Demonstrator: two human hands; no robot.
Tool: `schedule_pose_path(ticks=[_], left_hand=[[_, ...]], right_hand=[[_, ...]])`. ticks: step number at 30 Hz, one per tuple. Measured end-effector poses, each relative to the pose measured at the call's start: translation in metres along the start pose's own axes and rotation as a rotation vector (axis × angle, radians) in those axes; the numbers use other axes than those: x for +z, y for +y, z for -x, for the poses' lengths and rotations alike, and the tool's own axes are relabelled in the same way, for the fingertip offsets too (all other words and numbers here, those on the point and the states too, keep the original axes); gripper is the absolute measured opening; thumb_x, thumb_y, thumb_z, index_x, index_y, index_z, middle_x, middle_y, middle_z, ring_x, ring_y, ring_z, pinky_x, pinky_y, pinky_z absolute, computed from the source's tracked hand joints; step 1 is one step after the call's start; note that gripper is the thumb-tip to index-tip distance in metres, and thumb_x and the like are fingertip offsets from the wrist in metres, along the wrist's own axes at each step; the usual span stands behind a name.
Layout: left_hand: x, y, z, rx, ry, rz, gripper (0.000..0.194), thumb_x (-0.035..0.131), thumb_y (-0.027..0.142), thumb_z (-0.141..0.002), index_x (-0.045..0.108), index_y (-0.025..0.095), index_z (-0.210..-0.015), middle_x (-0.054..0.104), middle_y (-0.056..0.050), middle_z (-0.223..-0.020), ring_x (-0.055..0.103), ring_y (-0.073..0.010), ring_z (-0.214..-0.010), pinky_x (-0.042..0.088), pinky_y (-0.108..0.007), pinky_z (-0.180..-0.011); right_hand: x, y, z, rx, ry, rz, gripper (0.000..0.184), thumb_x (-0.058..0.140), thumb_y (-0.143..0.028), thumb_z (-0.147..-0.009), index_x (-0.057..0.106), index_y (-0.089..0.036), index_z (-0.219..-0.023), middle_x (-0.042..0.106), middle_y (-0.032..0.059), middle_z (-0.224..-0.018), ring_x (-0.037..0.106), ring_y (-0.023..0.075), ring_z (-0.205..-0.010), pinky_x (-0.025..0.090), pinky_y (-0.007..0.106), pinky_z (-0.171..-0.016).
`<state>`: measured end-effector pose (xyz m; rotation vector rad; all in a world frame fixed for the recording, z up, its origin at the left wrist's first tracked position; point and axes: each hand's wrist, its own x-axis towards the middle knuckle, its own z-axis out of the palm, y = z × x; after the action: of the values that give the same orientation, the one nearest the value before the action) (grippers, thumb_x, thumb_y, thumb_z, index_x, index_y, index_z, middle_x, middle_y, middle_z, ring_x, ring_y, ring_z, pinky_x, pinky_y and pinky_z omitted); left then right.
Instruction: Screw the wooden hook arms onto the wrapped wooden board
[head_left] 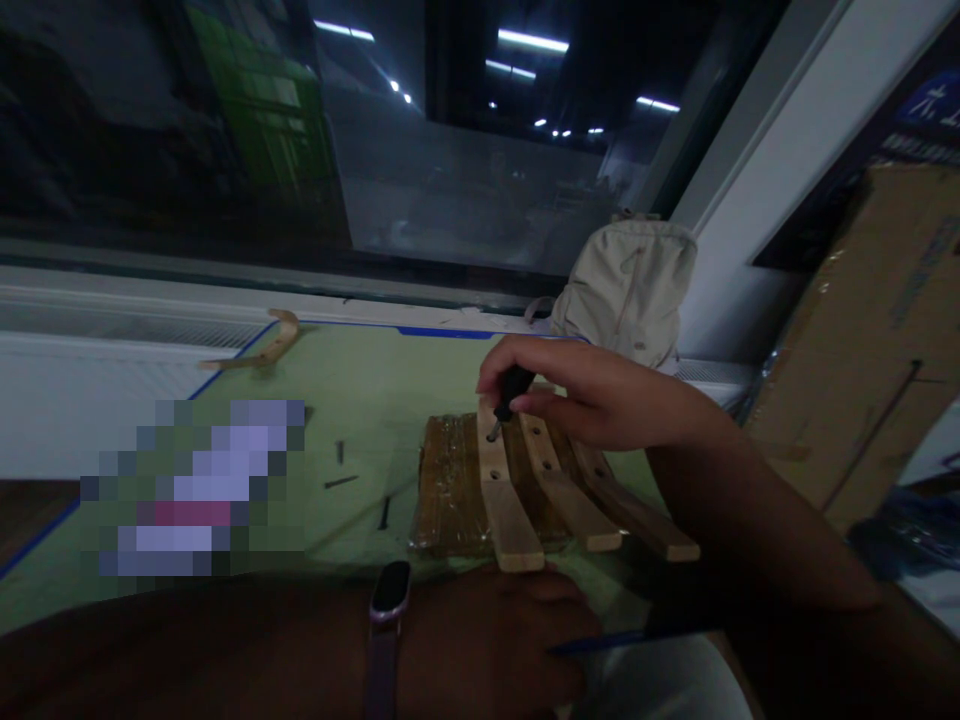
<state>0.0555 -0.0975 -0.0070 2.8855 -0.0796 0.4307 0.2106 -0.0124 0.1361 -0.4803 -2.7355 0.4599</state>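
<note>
My right hand [577, 385] is closed around the black handle of a screwdriver [515, 385]. The screwdriver's tip meets a hole in the leftmost of three curved wooden pieces [514, 525], which lie side by side on a brown block wrapped in clear plastic [450, 485]. Holes also show in the middle wooden piece [577, 505] and the right one [645, 515]. Low in the view, my left hand [517, 630], with a band on its wrist, is at the near end of the leftmost piece. Its fingers are dark and mostly hidden.
Several dark screws [385, 512] lie left of the block on the green tabletop [360, 375]. Another curved wooden piece [277, 342] rests at the far left corner. A pixelated patch covers something at left. Beyond are a beige backpack [634, 285] and a large cardboard box [862, 330].
</note>
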Motion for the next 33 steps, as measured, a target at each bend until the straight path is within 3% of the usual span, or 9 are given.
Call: schedule_pose_path(ticks=[3, 7, 12, 15, 17, 22, 24, 28, 33], left_hand=[[0.000, 0.000, 0.000, -0.005, 0.003, -0.004, 0.026, 0.056, 0.038, -0.093, 0.066, 0.016, -0.085, 0.063, -0.005, -0.116, 0.054, -0.0189, -0.110, 0.045, -0.030, -0.096], [0.000, 0.000, 0.000, 0.000, 0.001, -0.010, 0.026, 0.055, 0.037, -0.093, 0.065, 0.017, -0.082, 0.064, -0.005, -0.111, 0.056, -0.0187, -0.104, 0.046, -0.030, -0.093], [0.000, -0.001, 0.000, 0.008, 0.000, -0.021, 0.026, 0.059, 0.040, -0.091, 0.066, 0.016, -0.085, 0.064, -0.006, -0.114, 0.056, -0.0200, -0.105, 0.047, -0.031, -0.092], [0.000, 0.000, 0.000, 0.004, 0.004, -0.016, 0.024, 0.057, 0.038, -0.091, 0.066, 0.016, -0.085, 0.064, -0.005, -0.111, 0.056, -0.0190, -0.104, 0.047, -0.031, -0.093], [0.000, 0.000, 0.000, -0.001, 0.007, -0.020, 0.023, 0.057, 0.036, -0.092, 0.066, 0.017, -0.085, 0.064, -0.004, -0.111, 0.056, -0.0187, -0.104, 0.047, -0.031, -0.094], [0.001, 0.000, 0.000, -0.002, 0.011, -0.007, 0.023, 0.055, 0.037, -0.093, 0.065, 0.017, -0.085, 0.064, -0.004, -0.111, 0.056, -0.0188, -0.105, 0.048, -0.031, -0.092], [0.003, -0.001, 0.000, 0.008, 0.025, 0.000, 0.025, 0.055, 0.038, -0.093, 0.065, 0.017, -0.084, 0.064, -0.005, -0.111, 0.056, -0.0191, -0.105, 0.048, -0.031, -0.092], [0.003, -0.002, 0.000, 0.000, 0.020, -0.007, 0.026, 0.055, 0.039, -0.093, 0.065, 0.017, -0.084, 0.063, -0.005, -0.113, 0.055, -0.0193, -0.107, 0.047, -0.031, -0.092], [-0.002, 0.000, -0.001, -0.001, -0.004, -0.014, 0.024, 0.057, 0.038, -0.091, 0.065, 0.017, -0.085, 0.063, -0.004, -0.111, 0.056, -0.0189, -0.103, 0.047, -0.031, -0.091]], right_hand=[[0.008, 0.006, -0.004, 0.092, 0.134, 0.176, 0.006, 0.061, -0.021, -0.089, 0.057, -0.017, -0.090, 0.062, 0.0023, -0.083, 0.056, 0.0145, -0.078, 0.039, 0.027, -0.072], [0.013, 0.009, -0.006, 0.183, 0.192, 0.355, 0.028, 0.062, -0.041, -0.089, 0.055, -0.018, -0.074, 0.052, -0.0008, -0.066, 0.050, 0.0139, -0.066, 0.034, 0.027, -0.064], [0.001, -0.001, 0.001, 0.011, 0.055, 0.145, 0.019, 0.052, -0.020, -0.092, 0.053, -0.015, -0.111, 0.059, 0.0108, -0.109, 0.054, 0.0189, -0.102, 0.042, 0.032, -0.088], [-0.001, -0.002, 0.002, 0.008, 0.042, 0.069, 0.018, 0.050, -0.009, -0.090, 0.054, -0.017, -0.106, 0.061, 0.0073, -0.103, 0.056, 0.0153, -0.093, 0.043, 0.028, -0.082], [0.002, 0.000, 0.000, 0.033, 0.108, 0.122, 0.006, 0.058, -0.016, -0.089, 0.057, -0.017, -0.095, 0.063, 0.0038, -0.092, 0.056, 0.0140, -0.083, 0.041, 0.026, -0.075], [0.013, 0.005, -0.005, 0.275, 0.251, 0.394, 0.028, 0.061, -0.040, -0.089, 0.057, -0.017, -0.072, 0.053, -0.0012, -0.063, 0.049, 0.0127, -0.061, 0.031, 0.026, -0.060], [0.010, 0.004, -0.004, 0.258, 0.212, 0.404, 0.028, 0.051, -0.038, -0.094, 0.060, -0.017, -0.079, 0.058, 0.0024, -0.071, 0.053, 0.0153, -0.068, 0.036, 0.028, -0.065], [-0.001, -0.001, 0.003, 0.031, 0.069, 0.192, 0.023, 0.047, -0.020, -0.095, 0.055, -0.015, -0.116, 0.061, 0.0119, -0.113, 0.055, 0.0193, -0.105, 0.042, 0.033, -0.088], [-0.001, 0.002, 0.002, 0.066, 0.162, 0.170, 0.013, 0.055, -0.019, -0.092, 0.060, -0.016, -0.104, 0.066, 0.0035, -0.094, 0.059, 0.0134, -0.083, 0.041, 0.025, -0.075]])
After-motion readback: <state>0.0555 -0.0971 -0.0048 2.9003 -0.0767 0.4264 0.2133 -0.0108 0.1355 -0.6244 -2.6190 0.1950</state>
